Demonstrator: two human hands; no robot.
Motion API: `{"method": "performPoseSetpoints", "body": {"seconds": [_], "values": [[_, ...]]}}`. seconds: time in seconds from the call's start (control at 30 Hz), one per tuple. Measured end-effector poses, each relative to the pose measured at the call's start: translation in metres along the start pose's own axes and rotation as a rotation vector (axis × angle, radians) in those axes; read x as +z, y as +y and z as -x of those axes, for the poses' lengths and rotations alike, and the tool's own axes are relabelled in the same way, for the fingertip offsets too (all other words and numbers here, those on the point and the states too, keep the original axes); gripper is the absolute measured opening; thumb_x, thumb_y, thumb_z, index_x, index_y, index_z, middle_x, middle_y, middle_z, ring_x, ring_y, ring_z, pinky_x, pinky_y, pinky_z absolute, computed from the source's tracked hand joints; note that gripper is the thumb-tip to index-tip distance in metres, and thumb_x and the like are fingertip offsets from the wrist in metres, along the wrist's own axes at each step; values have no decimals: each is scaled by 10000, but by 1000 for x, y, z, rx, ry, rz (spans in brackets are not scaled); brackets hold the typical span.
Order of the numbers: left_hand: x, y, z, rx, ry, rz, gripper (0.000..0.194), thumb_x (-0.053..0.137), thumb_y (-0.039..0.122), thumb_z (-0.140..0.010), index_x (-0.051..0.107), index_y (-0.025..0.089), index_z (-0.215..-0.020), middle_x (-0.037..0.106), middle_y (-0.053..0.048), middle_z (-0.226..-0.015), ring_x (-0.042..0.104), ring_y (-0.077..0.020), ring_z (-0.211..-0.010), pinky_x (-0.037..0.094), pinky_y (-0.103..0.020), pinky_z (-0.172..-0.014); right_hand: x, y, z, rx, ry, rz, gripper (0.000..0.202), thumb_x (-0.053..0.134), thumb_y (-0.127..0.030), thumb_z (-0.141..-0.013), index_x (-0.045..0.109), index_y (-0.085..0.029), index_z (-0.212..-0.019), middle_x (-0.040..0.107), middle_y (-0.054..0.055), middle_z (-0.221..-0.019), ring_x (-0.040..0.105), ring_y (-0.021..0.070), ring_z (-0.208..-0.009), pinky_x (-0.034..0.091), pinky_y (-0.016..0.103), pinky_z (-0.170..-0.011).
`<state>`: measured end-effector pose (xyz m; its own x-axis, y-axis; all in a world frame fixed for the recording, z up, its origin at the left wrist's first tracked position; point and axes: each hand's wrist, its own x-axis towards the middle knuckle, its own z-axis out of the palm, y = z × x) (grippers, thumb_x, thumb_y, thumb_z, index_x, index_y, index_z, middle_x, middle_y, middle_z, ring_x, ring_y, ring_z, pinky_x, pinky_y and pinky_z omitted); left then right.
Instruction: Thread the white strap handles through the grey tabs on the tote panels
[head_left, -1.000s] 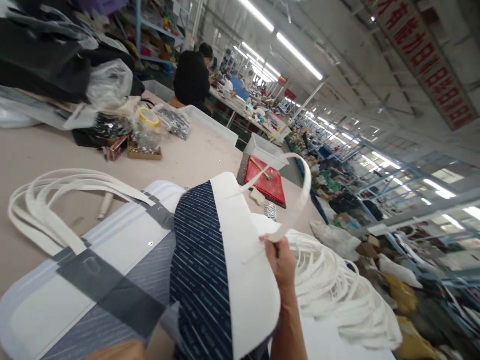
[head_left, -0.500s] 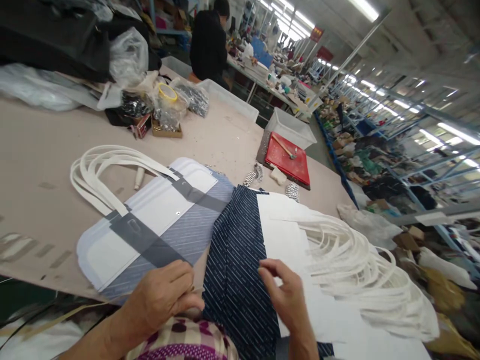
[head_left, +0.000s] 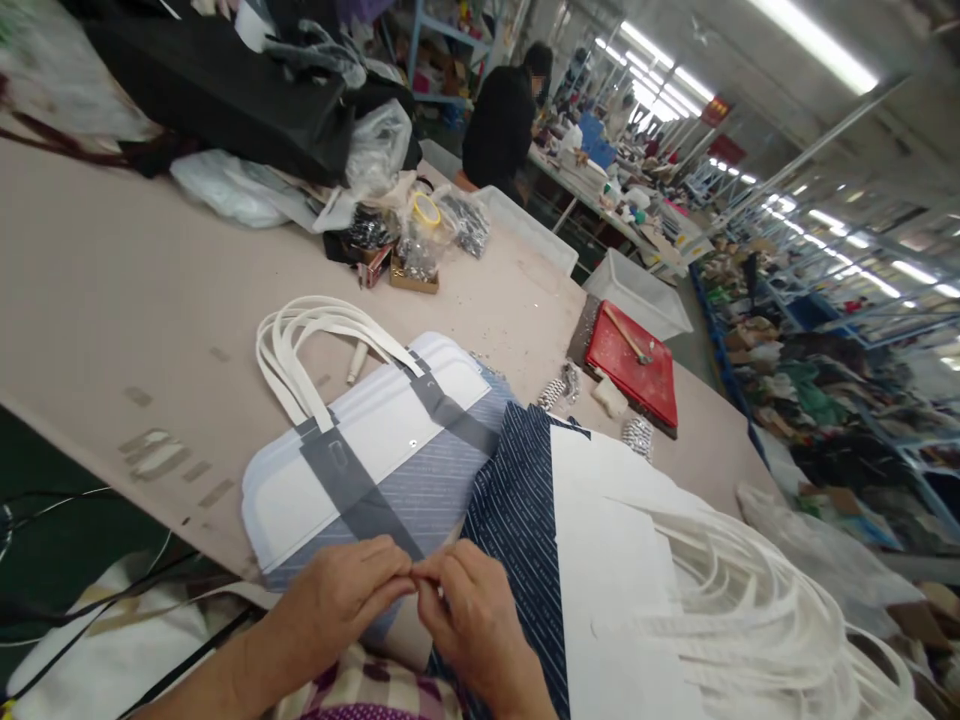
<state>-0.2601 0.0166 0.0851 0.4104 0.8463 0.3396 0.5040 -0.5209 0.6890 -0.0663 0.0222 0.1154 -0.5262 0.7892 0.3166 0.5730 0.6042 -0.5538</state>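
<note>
Near the table's front edge my left hand (head_left: 349, 588) and my right hand (head_left: 474, 612) meet fingertip to fingertip, both in a pinch. Whatever lies between the fingers is too small to make out. Just beyond them are blue-grey striped bag panels (head_left: 401, 492) with a white upper band, dark grey straps (head_left: 358, 498) and looped white handles (head_left: 289, 375). To the right, partly behind my right hand, spreads dark navy striped fabric (head_left: 517, 500). White panels (head_left: 607, 570) overlap it, with many white handles (head_left: 780, 590) heaped on them.
A red board (head_left: 634, 365) bears a hammer (head_left: 626, 333). Small boxes (head_left: 415, 280), plastic bags and a yellow tape roll (head_left: 426, 209) stand at the back left, near a black bag (head_left: 247, 100). A person in black (head_left: 499, 125) is beyond the table.
My right hand has moved left from over the navy fabric to meet my left hand. The view has shifted, so the table things appear farther right.
</note>
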Motion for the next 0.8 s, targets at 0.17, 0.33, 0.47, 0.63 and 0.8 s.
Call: {"method": "performPoseSetpoints", "body": {"seconds": [0.17,0.33,0.47,0.63,0.8], "values": [[-14,-14,0,-126,140,99,230,484,218,-988,584,207,-781,588,48,-667,577,-90,-590,407,-188,-577,42,19,-42,264,122,-198,166,512,-175,-854,648,-194,-761,631,2,-675,574,131,-618,455,247,-619],[-22,-19,1,-241,185,262,223,514,268,-975,611,215,-782,593,55,-652,561,-87,-568,413,-175,-569,86,81,-88,771,97,-478,252,547,-337,-828,702,-138,-848,653,10,-624,582,140,-547,491,245,-552],[-23,-34,6,-523,133,349,267,508,364,-965,608,210,-772,585,45,-660,558,-111,-593,426,-188,-573,110,113,-110,817,-5,-443,280,548,-335,-817,724,-135,-905,669,1,-621,611,145,-571,501,237,-574],[-25,-49,16,-650,89,393,321,491,453,-954,606,211,-776,550,41,-661,524,-125,-603,413,-203,-586,122,117,-122,777,-70,-242,161,565,-241,-808,715,-183,-796,687,1,-650,631,156,-660,484,256,-715],[-29,-51,15,-694,101,421,334,494,466,-940,610,209,-761,541,40,-645,518,-130,-599,407,-202,-573,117,118,-131,749,-197,-71,127,607,-239,-827,684,-196,-918,704,29,-714,661,200,-740,457,292,-757]]}}
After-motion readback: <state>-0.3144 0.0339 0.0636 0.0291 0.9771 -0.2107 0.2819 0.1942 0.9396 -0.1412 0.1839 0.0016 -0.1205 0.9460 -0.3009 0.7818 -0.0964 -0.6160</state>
